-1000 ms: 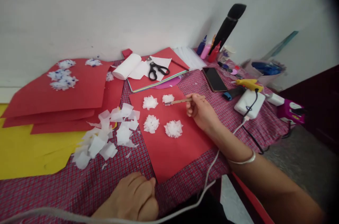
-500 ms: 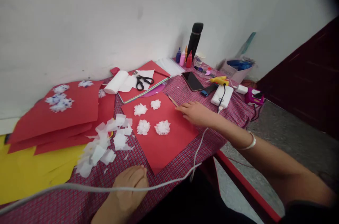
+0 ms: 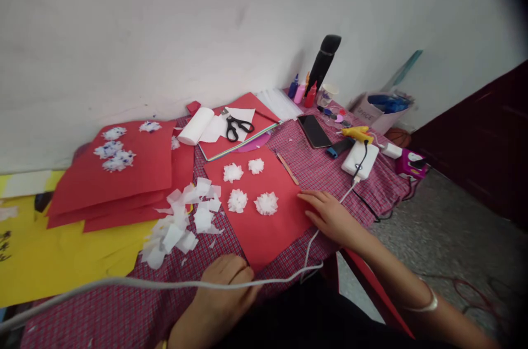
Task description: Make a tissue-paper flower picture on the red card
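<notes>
Right hand (image 3: pixel 332 217): palm down, fingers extended and lying close together, pinching nothing visible; the fingertips rest on the right part of a square sheet of red paper (image 3: pixel 264 244). Left hand (image 3: pixel 223 299): fingers curled at the near edge of the table, behind a white cable (image 3: pixel 144 284); its palm side is hidden, so whether it grips anything cannot be told.

The red sheet, centrally placed, bears four white, ruffled, thin-paper rosettes (image 3: pixel 266 204), set apart in two rows. A flat, narrow wooden stick (image 3: pixel 288 170) lies along its far right edge. Loose square white paper scraps (image 3: pixel 173 234) are heaped to the left; black-handled scissors (image 3: pixel 231 119) lie on the far side.

Containers, far right: small blue, pink, orange and red nozzle-topped bottles (image 3: pixel 311 96) stand before a tall black cylinder (image 3: pixel 322 66); fill levels cannot be read. Beside them is a white cup with purple marks (image 3: pixel 327 95), its interior not discernible. Farther right, an open pale carton lettered "SPACE" (image 3: pixel 366 112) holds crumpled blue material (image 3: pixel 388 103).
</notes>
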The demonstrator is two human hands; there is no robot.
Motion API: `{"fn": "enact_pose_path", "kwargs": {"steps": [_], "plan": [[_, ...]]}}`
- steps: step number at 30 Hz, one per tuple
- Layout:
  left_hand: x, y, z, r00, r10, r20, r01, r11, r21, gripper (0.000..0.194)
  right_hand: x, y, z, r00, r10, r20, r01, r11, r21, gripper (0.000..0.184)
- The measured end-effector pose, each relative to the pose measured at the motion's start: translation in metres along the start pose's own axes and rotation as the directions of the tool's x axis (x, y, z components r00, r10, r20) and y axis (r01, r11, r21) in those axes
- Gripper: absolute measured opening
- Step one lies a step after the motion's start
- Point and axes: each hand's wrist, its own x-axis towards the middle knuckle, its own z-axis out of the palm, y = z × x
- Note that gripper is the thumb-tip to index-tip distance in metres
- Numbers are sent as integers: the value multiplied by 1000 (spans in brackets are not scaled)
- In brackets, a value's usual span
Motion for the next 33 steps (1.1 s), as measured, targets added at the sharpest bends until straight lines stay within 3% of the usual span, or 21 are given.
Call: {"fn": "enact_pose_path", "kwargs": {"steps": [2, 7, 12, 15, 19, 22, 25, 29, 33], "plan": [[6, 5, 1, 998, 12, 67, -13, 1000, 14, 12, -4, -2, -2, 1000, 5, 2, -5, 1000, 25, 37], [20, 7, 8, 968, 80, 238, -115, 983, 140, 22, -9, -2, -5, 1000, -8, 27, 8, 1000, 25, 36], [28, 12, 32, 943, 35, 330, -98, 980, 175, 26, 7, 9, -20, 994, -47, 98, 47, 999, 4, 35], [34, 15, 46, 934, -7, 357, -47, 989, 142, 9, 48, 18, -38, 997, -53, 58, 54, 998, -17, 31], [38, 11, 58, 944, -10, 329, -35, 991, 130, 5, 146, 27, -58, 994, -57, -89, 54, 998, -37, 28], [37, 7, 62, 947, 1, 321, -45, 991, 128, 8, 227, 29, -61, 980, 60, -188, -82, 990, -112, 33], [36, 7, 60, 949, 6, 316, -53, 989, 138, 7, 286, 28, -54, 976, 98, -193, -124, 984, -130, 38], [36, 11, 50, 945, 34, 325, -82, 987, 135, 12, 320, 27, -40, 982, 132, -137, -154, 974, -165, 39], [36, 11, 47, 932, 47, 359, -109, 982, 153, 13, 322, 29, -36, 990, 128, -61, -136, 978, -156, 41]]}}
